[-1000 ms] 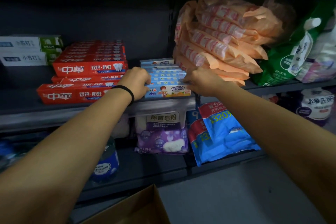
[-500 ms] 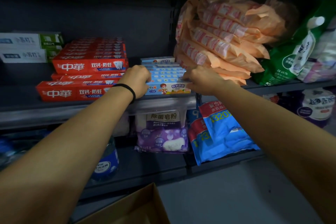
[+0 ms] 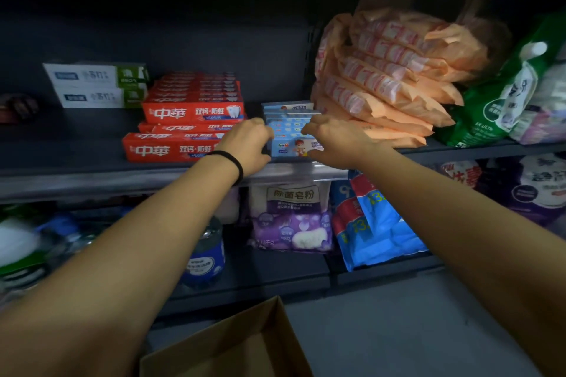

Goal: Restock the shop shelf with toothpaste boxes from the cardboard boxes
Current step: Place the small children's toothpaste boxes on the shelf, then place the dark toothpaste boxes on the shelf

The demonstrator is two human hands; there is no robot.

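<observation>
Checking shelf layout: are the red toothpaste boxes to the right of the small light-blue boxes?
No, the red toothpaste boxes lie left of the small light-blue boxes.

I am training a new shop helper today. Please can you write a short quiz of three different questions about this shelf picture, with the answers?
1. True or false: the blue toothpaste boxes stand right of the red toothpaste boxes.
2. Which wrist wears the black band? A) left B) right
3. What lies directly right of the blue stack?

Key:
1. True.
2. A; the left hand and right hand flank the blue stack.
3. The orange packs.
</observation>
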